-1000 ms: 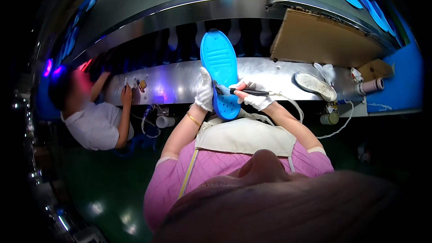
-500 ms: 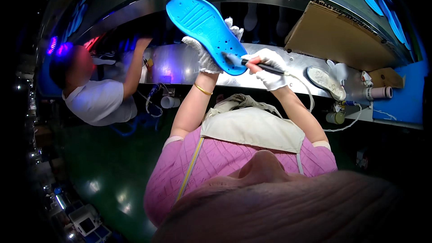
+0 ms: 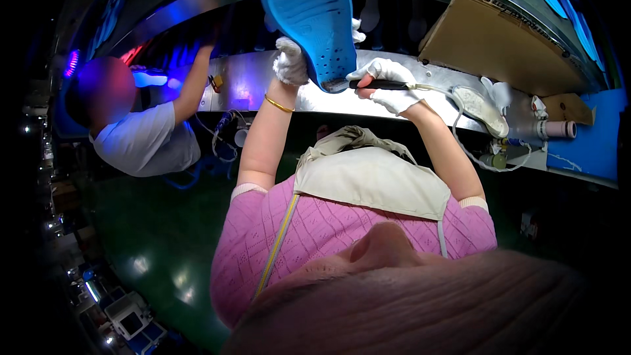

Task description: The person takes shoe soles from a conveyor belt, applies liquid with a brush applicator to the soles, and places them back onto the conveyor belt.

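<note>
My left hand (image 3: 290, 62), in a white glove, grips a blue shoe sole (image 3: 312, 13) by its sides, with gloved fingertips showing past its right edge. The sole stands tilted over the metal ledge, ridges and small holes on the face I see. My right hand (image 3: 394, 95), gloved with some fingertips bare, is closed around a black-handled brush (image 3: 382, 84). Its dark bristles touch the sole's near end. A pale tube (image 3: 453, 118) runs from the back of the handle toward the right.
Beyond the metal ledge (image 3: 246, 79) curves a belt carrying blue soles (image 3: 578, 23). At the right are a cardboard sheet (image 3: 506, 43), a whitish sole-shaped piece (image 3: 480, 110) and a pink cylinder (image 3: 560, 129). A co-worker (image 3: 141, 138) reaches over the ledge at the left.
The sole has turned more upright and shifted right and away from me. The brush has moved to the sole's near end, its handle now nearly level.
</note>
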A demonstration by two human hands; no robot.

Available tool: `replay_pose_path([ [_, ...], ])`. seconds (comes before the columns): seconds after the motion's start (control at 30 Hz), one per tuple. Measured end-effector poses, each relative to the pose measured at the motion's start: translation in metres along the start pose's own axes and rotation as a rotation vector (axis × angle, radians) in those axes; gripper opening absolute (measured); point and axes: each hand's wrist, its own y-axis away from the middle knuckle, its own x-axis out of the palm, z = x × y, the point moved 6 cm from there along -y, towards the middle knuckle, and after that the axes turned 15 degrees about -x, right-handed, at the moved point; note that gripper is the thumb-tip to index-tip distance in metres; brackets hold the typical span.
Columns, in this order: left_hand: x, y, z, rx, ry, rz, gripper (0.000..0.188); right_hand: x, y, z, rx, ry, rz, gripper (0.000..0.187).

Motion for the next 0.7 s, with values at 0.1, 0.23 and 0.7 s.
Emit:
replay_pose_path([
  [0.1, 0.006, -0.004, -0.004, -0.02, -0.095, -0.032, 0.119, -0.003, 0.005, -0.019, 0.293, -0.315, 0.046, 0.017],
  [0.23, 0.002, -0.01, -0.006, -0.132, -0.184, -0.117, 0.109, -0.008, 0.003, -0.005, 0.146, -0.271, 0.017, 0.014],
  [0.7, -0.028, -0.008, 0.011, -0.556, -0.212, -0.529, 0.076, 0.004, -0.008, 0.012, 0.019, 0.017, 0.123, 0.011],
])
